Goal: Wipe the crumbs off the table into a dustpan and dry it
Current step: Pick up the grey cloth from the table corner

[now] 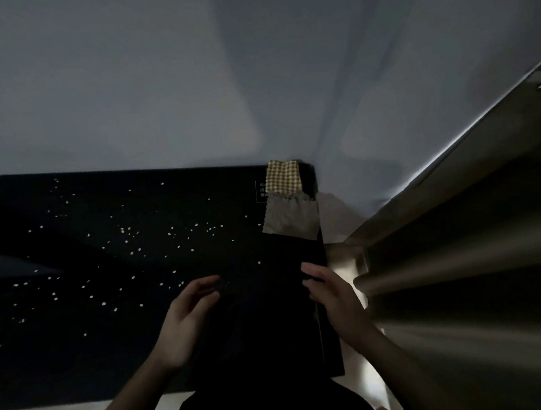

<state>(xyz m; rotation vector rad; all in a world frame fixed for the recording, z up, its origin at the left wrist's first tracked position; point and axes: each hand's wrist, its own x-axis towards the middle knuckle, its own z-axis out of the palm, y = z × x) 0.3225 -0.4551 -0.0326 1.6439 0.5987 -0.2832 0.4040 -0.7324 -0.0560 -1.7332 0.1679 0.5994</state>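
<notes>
- I observed a dark table [81, 362] spanning the left and centre of the frame, with pale crumbs [127, 234] scattered over its left and middle areas.
- My left hand [187, 319] hovered at lower centre, fingers loosely spread and slightly curled, gripping nothing.
- My right hand [330, 293] sat at the table's right edge, lower centre-right; whether its fingers gripped the dark edge or a dark object there, I could not tell in the dim light.
- A checked cloth [283, 180] lay at the table's far right corner, touching a plain grey cloth [291, 219] just below it in frame.
- I could not make out a dustpan.
- A pale wall [158, 84] filled the upper frame.
</notes>
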